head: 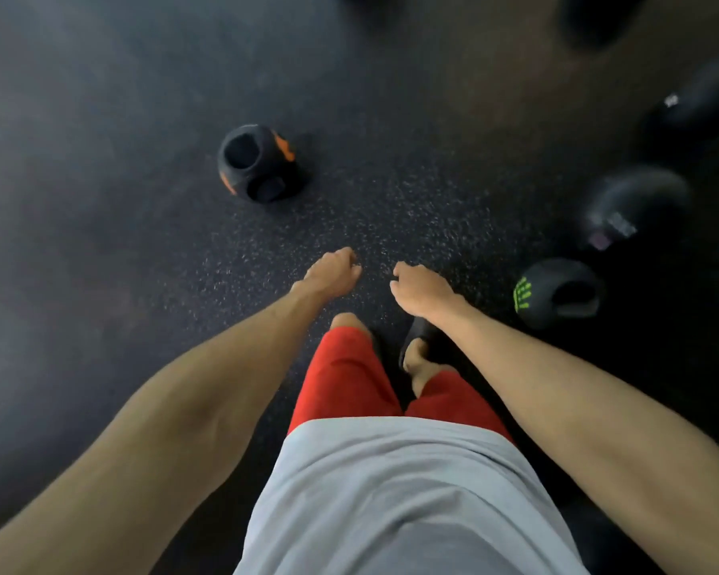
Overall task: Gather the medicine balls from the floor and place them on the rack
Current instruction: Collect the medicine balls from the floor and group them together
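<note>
Both the left hand and right hand hang loosely curled and empty, the orange-marked ball sits on the floor ahead-left and the green-marked ball lies near the right foot, so a careless step could probably clip it and trip the person.

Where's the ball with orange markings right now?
Head view: the orange-marked ball lies on the floor, ahead and left of the left hand, untouched, well apart from the green-marked ball on the right.
</note>
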